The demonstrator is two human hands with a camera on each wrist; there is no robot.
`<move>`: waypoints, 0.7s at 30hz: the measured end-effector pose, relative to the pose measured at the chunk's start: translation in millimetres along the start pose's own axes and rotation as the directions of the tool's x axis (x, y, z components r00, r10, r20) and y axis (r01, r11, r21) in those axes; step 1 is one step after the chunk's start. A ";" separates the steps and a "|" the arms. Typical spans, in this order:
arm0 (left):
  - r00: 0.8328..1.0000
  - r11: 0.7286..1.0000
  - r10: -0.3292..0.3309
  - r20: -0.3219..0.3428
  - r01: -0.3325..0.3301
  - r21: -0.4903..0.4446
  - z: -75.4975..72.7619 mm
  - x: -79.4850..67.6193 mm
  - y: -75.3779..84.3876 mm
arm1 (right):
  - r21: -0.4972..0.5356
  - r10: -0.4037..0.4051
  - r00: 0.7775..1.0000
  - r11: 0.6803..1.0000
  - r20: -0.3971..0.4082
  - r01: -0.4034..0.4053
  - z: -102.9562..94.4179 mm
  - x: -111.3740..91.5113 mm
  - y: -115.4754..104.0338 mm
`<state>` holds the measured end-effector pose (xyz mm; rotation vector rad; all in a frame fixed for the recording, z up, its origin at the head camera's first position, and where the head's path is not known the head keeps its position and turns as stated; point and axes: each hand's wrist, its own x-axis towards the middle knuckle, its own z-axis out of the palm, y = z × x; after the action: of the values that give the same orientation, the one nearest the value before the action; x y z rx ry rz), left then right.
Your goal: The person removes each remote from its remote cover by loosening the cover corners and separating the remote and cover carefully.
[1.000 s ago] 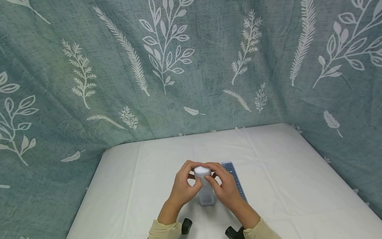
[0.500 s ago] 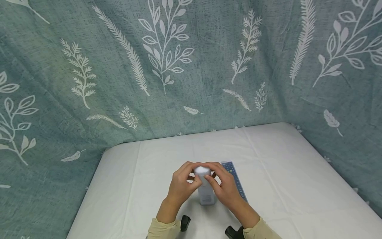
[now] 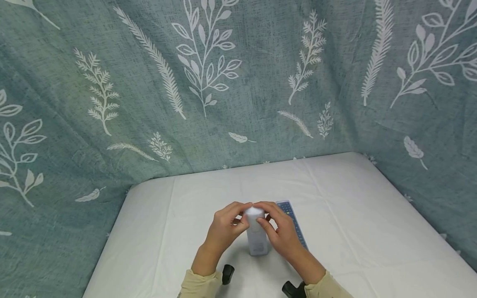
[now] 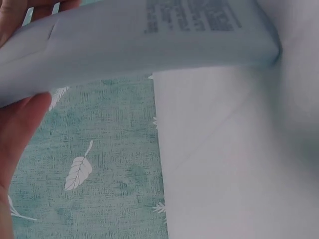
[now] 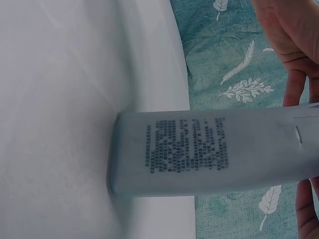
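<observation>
A pale grey remote control (image 3: pixel 257 242) stands upright on its lower end on the white table, its back with small dark print toward me. My left hand (image 3: pixel 222 230) holds its upper end from the left, thumb in front and fingers curved over the top. On the other side my right hand (image 3: pixel 282 232) grips the same end between thumb and fingers. In the right wrist view, the remote's back (image 5: pixel 189 149) has a printed label and a cover seam with a small slit. Against the side of the remote (image 4: pixel 124 45), the left thumb (image 4: pixel 30 119) shows in the left wrist view.
A second remote control with a blue button face (image 3: pixel 292 221) lies on the table just right, partly behind the right hand. Black wrist mounts (image 3: pixel 227 274) sit at the sleeves. Behind the white table (image 3: pixel 179 215) hangs a green leaf-patterned cloth (image 3: pixel 253 82).
My left hand and forearm have shifted a little to the left, the left thumb drawing slightly back. The upright remote has tipped slightly right at its top. The right hand stays nearly still.
</observation>
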<state>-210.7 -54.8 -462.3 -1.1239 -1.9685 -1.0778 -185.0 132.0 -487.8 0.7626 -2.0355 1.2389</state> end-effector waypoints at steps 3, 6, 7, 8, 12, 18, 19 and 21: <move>1.000 1.000 0.006 0.018 -0.006 -0.003 -2.5 1.3 -1.9 | -0.005 -0.008 1.000 1.000 0.002 0.008 -0.2 0.0 1.7; 0.999 1.000 -0.006 0.033 0.006 -0.010 -4.7 3.0 -3.0 | -0.005 -0.015 1.000 1.000 0.004 0.015 0.2 -0.1 2.7; 0.999 1.000 -0.012 0.039 0.012 -0.014 -5.6 3.5 -3.2 | -0.003 -0.017 1.000 1.000 0.003 0.017 0.4 -0.2 2.9; 0.999 1.000 -0.020 0.046 0.021 -0.019 -6.4 4.0 -3.3 | 0.000 -0.018 1.000 1.000 0.003 0.018 0.5 -0.3 3.0; 0.996 0.998 -0.043 0.081 0.047 -0.050 -9.5 5.0 -3.3 | 0.018 -0.009 1.000 1.000 0.005 0.009 0.2 -0.3 2.6; 0.991 0.991 -0.065 0.118 0.078 -0.109 -12.0 7.5 -3.7 | 0.042 0.003 1.000 0.999 0.016 -0.004 -2.1 0.2 1.5; 0.990 0.989 -0.069 0.123 0.084 -0.118 -12.2 8.0 -3.7 | 0.047 0.000 1.000 0.999 0.016 0.000 -2.5 0.3 1.5; 0.988 0.986 -0.082 0.128 0.099 -0.135 -12.9 8.9 -3.8 | 0.055 0.003 1.000 0.998 0.021 -0.004 -3.2 0.8 1.1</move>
<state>-216.6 -63.8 -450.3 -1.2100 -2.0829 -1.2393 -185.6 135.3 -486.6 0.8019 -2.0274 1.2989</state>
